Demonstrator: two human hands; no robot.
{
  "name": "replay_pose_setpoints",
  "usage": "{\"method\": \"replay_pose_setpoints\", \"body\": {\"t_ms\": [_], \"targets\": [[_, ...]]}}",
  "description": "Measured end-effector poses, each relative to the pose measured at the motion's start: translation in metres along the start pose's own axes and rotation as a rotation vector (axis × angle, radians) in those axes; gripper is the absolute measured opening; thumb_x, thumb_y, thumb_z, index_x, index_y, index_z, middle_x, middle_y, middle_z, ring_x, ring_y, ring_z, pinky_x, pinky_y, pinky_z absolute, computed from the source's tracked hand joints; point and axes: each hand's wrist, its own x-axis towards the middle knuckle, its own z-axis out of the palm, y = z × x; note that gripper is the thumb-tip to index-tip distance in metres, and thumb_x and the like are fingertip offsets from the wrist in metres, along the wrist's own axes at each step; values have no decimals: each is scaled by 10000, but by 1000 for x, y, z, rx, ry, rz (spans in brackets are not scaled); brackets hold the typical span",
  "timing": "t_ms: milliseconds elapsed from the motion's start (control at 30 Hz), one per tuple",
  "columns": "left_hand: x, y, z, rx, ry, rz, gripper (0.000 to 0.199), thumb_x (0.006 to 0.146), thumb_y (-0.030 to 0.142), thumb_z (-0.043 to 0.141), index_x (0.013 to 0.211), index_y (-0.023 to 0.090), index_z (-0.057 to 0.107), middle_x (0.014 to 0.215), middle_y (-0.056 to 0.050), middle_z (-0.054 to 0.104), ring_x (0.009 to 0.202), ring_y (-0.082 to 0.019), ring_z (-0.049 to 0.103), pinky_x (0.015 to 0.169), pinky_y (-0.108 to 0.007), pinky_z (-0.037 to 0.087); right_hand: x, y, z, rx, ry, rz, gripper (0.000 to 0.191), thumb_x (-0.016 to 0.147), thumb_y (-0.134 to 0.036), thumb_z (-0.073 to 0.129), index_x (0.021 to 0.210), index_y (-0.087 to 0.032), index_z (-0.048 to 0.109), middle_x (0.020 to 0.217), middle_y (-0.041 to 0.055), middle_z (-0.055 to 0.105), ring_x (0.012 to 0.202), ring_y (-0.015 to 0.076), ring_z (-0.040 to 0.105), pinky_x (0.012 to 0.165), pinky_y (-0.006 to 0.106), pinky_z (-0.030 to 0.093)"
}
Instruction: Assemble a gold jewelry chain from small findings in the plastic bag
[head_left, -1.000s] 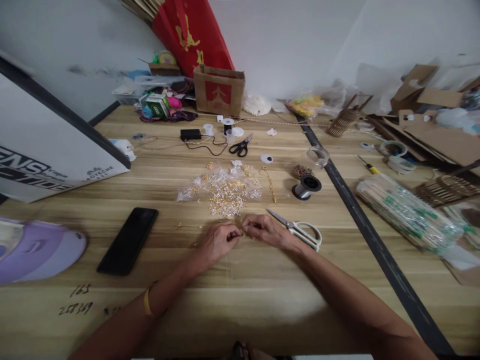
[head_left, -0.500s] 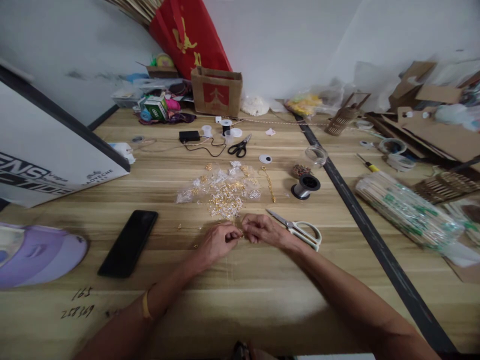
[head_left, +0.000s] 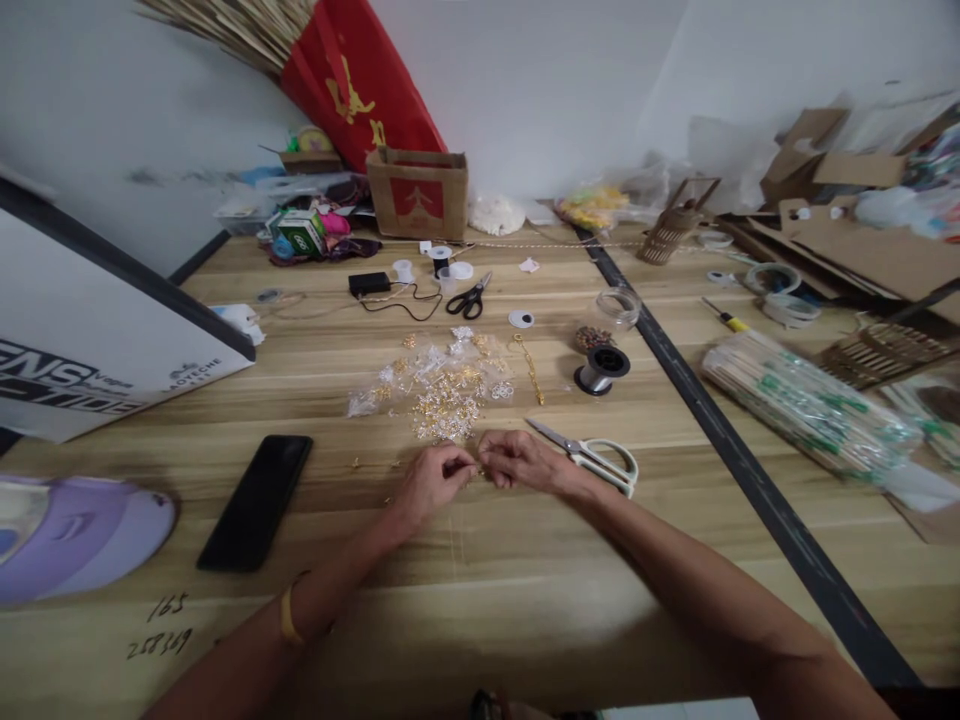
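My left hand (head_left: 433,480) is closed in a pinch, thumb and forefinger together. A fine pale thread (head_left: 458,535) hangs below its fingers in two strands. Almost touching it is my right hand (head_left: 519,460), with its fingers curled and pressed together. A tiny gold piece shows between the fingertips, too small to make out. Just beyond the hands lies a pile of small gold and silver beads (head_left: 446,412), with clear plastic bags (head_left: 435,362) behind it. White-handled scissors (head_left: 606,463) rest beside my right wrist. A gold chain (head_left: 531,370) lies farther back.
A spool of grey thread (head_left: 601,371) and a jar of beads (head_left: 598,335) stand right of the pile. Black scissors (head_left: 469,297) lie behind it. At left are a phone (head_left: 256,503) and a purple object (head_left: 90,530). Wrapped sticks (head_left: 810,415) lie at right.
My left hand's fingers have straightened a little and its fingertips have shifted slightly left. My right hand has barely moved. The whole view has shifted slightly.
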Motion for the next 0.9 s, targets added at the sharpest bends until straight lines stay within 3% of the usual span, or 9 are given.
{"method": "replay_pose_setpoints", "body": {"t_ms": [567,900], "targets": [[-1,-6,20,-527,108,-197,125,640,236,671,650,120,626,536,8,593,483,-96,533,489,-198,439,-1,-5,-1,-26,4,-1,239,877,-360,497,778,-143,517,559,-35,520,477,68,483,469,170,408],[-1,-3,17,-637,91,-248,127,646,232,679,659,121,618,527,4,618,497,-106,575,510,-204,469,0,-5,-2,-52,-12,20,243,882,-369,471,794,-146,509,562,-35,513,474,75,469,472,182,389]]}}
